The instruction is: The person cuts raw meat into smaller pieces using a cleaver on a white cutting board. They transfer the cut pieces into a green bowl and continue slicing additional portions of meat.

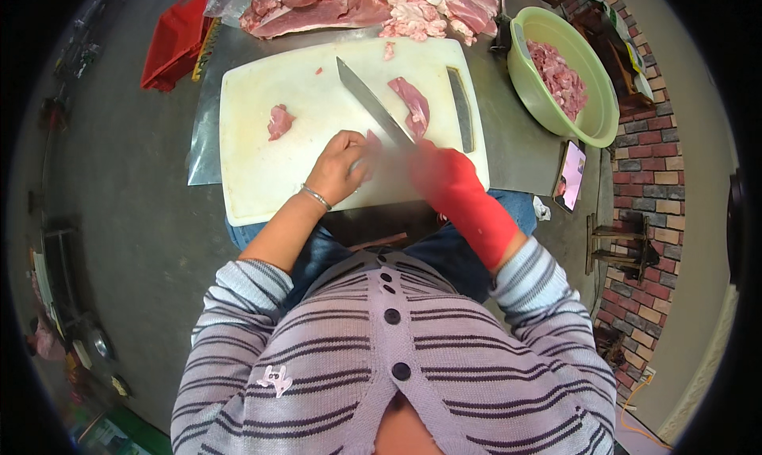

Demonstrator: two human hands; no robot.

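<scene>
My right hand [443, 172], in a red glove, grips a long kitchen knife [372, 102] whose blade points away over a white cutting board [250, 175]. In my left hand [343, 164], which wears a bracelet at the wrist, is a small piece of raw meat [372, 145], partly hidden by the fingers. A blurred patch on the picture covers the space between my hands. To the right of the blade lies a strip of raw meat [412, 103]. A smaller chunk of meat [280, 121] rests on the board's left half.
Large raw meat cuts [321, 11] and fatty pieces [415, 19] lie beyond the board. A green basin [598, 121] of cut meat [556, 77] stands at the right, near a phone [570, 177] on the metal table [518, 163]. A red crate [172, 44] is at the far left.
</scene>
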